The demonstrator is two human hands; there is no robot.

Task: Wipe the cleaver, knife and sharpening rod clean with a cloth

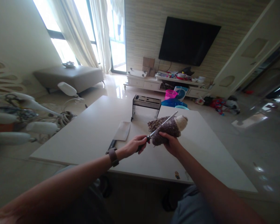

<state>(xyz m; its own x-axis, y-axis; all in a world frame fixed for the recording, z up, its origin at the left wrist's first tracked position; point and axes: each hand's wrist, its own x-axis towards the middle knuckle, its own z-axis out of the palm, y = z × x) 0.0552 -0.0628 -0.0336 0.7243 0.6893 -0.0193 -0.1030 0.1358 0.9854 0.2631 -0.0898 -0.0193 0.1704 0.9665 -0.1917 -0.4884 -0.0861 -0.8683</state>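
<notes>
My left hand (140, 143), with a watch on its wrist, is closed around the black handle of a sharpening steel (164, 122). The metal rod points up and to the right, lying across a fuzzy brown and cream cloth (166, 132). That cloth is bunched in my right hand (171, 143), whose thumb presses on its near side. Whether the rod touches the cloth along its whole length I cannot tell. Left of my hands, a cleaver (122, 131) rests flat on the white table (88, 130), its black handle toward me. Beyond the hands stands a knife holder (146, 107) with a slotted dark top.
A small sticker-like spot (177, 175) is near the table's front edge. White lamp-like parts with cables (32, 127) crowd the left side. Past the table are a pink basket (171, 94), a low cabinet (143, 83) and a grey bench (70, 77).
</notes>
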